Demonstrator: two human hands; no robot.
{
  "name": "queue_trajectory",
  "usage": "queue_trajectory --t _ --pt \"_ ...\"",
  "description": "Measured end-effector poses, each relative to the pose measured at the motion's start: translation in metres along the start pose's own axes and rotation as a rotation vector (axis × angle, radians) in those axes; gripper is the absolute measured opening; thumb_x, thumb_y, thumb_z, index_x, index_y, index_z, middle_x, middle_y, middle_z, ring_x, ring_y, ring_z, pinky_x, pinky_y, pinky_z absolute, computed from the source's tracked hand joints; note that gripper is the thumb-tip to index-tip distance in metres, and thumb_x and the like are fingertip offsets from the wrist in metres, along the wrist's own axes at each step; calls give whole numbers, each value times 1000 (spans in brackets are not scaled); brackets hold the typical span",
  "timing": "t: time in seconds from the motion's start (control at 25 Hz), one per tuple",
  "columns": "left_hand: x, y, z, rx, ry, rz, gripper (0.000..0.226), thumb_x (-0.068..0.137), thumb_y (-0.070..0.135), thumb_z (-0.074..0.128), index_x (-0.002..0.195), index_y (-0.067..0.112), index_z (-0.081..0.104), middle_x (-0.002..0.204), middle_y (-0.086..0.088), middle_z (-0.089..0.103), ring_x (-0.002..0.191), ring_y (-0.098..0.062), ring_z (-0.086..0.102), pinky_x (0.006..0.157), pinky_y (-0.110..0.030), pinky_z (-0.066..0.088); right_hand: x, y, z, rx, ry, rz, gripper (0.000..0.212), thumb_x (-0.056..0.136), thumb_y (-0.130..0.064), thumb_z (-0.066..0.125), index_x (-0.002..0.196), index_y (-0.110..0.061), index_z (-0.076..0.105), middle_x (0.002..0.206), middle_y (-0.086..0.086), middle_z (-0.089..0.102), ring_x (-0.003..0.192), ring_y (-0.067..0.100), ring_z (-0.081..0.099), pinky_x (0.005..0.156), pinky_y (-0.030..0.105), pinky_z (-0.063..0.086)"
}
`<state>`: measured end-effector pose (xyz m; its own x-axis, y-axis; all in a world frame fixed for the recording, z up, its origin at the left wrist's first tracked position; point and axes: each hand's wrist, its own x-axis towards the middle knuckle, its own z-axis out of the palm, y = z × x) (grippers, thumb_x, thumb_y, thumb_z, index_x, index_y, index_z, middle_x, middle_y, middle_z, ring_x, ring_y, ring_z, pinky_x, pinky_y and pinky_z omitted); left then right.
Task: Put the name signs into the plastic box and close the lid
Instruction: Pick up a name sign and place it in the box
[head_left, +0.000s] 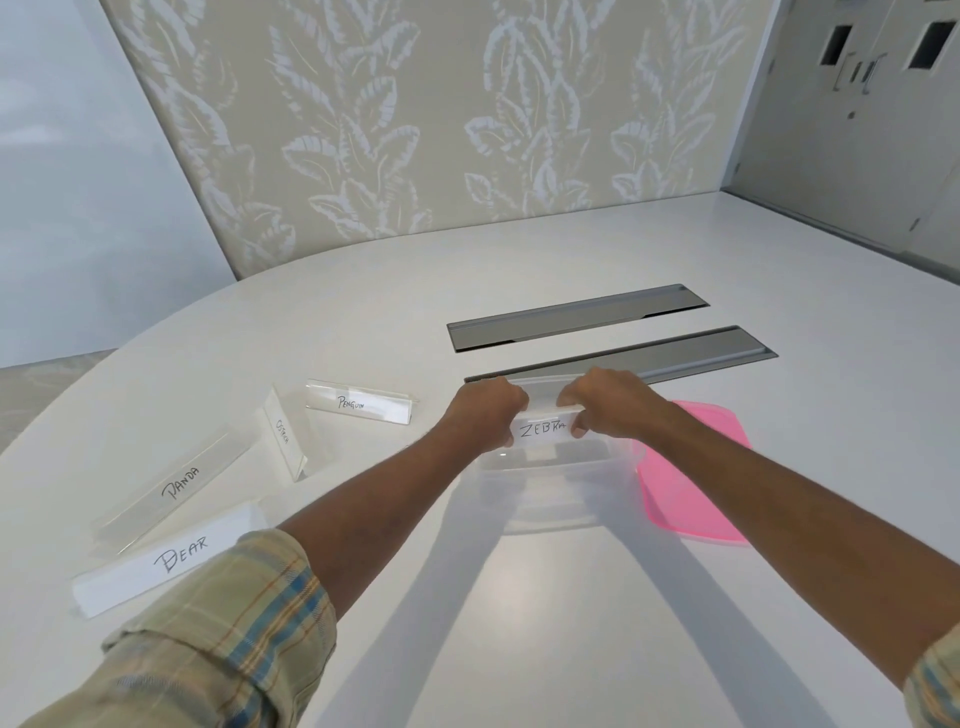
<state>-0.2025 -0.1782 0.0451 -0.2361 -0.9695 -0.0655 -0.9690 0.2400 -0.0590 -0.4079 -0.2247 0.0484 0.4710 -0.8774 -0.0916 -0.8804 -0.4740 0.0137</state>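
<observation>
The ZEBRA sign (543, 430) is gripped at both ends, the left hand (485, 410) clasping one end and the right hand (613, 402) the other, and it is held level over the far part of the open plastic box (545, 499); holding it by the ends likely keeps the long clear holder square to the box so it can drop in lengthwise. The box is transparent and appears empty, so this looks like the first sign going in. Its pink lid (696, 483) lies flat on the tabletop (519, 623) just beside the box on the right, partly under the right forearm, within reach for closing later. Four more signs wait to the left, well apart from the box: one handwritten PENGUIN (358, 402), one standing end-on whose word is too foreshortened to read surely (283, 441), one reading PANDA (179, 483), and nearest, BEAR (171, 564), partly hidden by the plaid sleeve (228, 639). Beyond the box, two grey cable hatches (576, 314) are set into the tabletop.
</observation>
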Motion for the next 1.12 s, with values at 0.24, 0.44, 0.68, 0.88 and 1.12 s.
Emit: queue_trajectory --t 0.24,0.44,0.68,0.88,1.12 --pt "8 3 15 84 -73 32 51 87 20 81 136 17 64 129 -10 65 115 -34 69 84 -38 52 12 -2 26 -27 -32 -30 52 81 -26 85 131 -25 70 127 4 71 116 30 68 76 30 38" --pt "12 -1 22 71 -93 45 53 88 20 81 137 20 63 130 -10 64 117 -34 67 82 -37 48 12 -2 35 -62 -36 -64 41 82 -27 84 121 -24 73 119 3 73 111 29 69 73 31 38" --pt "13 -4 28 106 -59 61 50 91 19 76 139 22 63 129 -9 65 115 -34 68 81 -36 48 7 -6 33 -99 -24 -50 37 85 -29 81 120 -27 74 116 2 73 108 29 71 82 37 54" --pt "11 -4 33 129 8 55 37 93 10 69 130 17 66 120 -10 68 107 -35 71 76 -38 49 3 -10 31 -136 2 -28 27 87 -33 78 112 -25 73 111 2 73 104 29 71 79 37 55" --pt "7 -5 22 0 96 58 38 96 17 69 133 20 64 127 -7 70 118 -33 67 91 -43 56 0 -11 19 -46 -14 14 53 89 -47 76 138 -30 64 137 1 67 128 28 63 96 39 53"
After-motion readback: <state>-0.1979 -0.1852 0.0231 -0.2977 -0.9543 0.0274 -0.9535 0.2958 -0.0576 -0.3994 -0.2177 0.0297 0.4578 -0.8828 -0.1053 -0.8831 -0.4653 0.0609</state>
